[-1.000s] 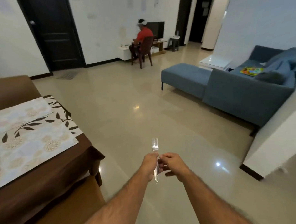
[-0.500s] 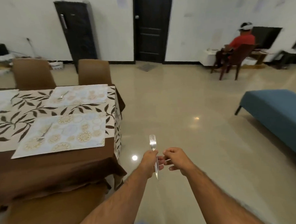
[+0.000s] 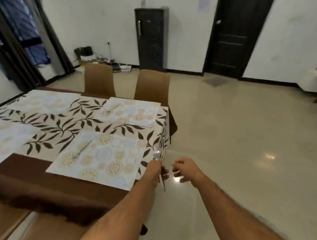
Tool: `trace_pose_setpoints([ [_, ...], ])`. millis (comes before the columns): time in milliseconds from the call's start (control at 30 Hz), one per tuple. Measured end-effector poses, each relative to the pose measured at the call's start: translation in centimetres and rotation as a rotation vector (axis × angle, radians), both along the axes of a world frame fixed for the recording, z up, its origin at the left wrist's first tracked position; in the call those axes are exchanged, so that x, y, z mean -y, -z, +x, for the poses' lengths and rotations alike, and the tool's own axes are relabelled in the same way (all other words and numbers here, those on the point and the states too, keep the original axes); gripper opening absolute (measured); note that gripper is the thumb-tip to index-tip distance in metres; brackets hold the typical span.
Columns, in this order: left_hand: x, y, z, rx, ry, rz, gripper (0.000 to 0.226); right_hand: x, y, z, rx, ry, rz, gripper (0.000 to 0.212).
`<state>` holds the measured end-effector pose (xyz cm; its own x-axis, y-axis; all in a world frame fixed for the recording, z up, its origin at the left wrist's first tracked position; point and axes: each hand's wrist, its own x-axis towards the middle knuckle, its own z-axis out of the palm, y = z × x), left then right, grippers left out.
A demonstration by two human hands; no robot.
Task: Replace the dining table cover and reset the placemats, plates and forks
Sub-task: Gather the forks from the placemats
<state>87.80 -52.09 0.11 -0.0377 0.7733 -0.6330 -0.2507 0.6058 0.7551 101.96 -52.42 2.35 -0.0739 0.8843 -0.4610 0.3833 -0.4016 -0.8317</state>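
Left hand [image 3: 154, 169] gripping a fork [image 3: 156, 154] at mid-handle, tines up, just off the table [image 3: 48, 186] corner; right hand [image 3: 185, 170] alongside, loosely curled, holding nothing. Likely light, stiff, smooth steel, a bit slippery; best pinched along the handle. Slim, shiny silver. Placemat [image 3: 101, 160] nearest already carrying another fork [image 3: 82, 149].

The right hand [image 3: 185, 168] has let go of the fork [image 3: 158, 162] and moved apart; the left hand [image 3: 155, 169] alone now holds it.
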Motion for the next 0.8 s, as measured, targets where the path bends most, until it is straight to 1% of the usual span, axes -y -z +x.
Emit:
trace_pose_setpoints([
  [167, -4.8, 0.6, -2.7, 0.056, -0.260, 0.004, 0.022, -7.8, 0.9, -3.8, 0.040, -0.252, -0.017, 0.019],
  [300, -8.9, 1.4, -4.9, 0.067, -0.495, -0.002, 0.018, -14.7, 1.3, -6.5, 0.059, -0.474, 0.043, 0.014],
  [367, -10.5, 1.8, -6.1, 0.074, -0.610, -0.001, 0.016, -17.6, 1.5, -7.9, 0.057, -0.554, 0.027, 0.013],
  [467, -11.4, 1.6, -7.7, 0.059, -0.743, 0.003, 0.015, -20.6, 1.6, -10.5, 0.074, -0.685, 0.006, 0.016],
  [533, -11.5, 1.8, -9.1, 0.087, -0.882, 0.003, 0.016, -22.1, 1.5, -13.1, 0.094, -0.792, -0.003, 0.018],
  [700, -11.2, 2.8, -12.8, 0.124, -1.079, -0.022, 0.016, -24.1, 1.7, -19.3, 0.098, -0.988, 0.075, 0.022],
  [800, -11.3, 3.2, -15.4, 0.132, -1.172, -0.023, 0.018, -25.3, 2.9, -22.9, 0.176, -1.103, 0.147, 0.017],
])
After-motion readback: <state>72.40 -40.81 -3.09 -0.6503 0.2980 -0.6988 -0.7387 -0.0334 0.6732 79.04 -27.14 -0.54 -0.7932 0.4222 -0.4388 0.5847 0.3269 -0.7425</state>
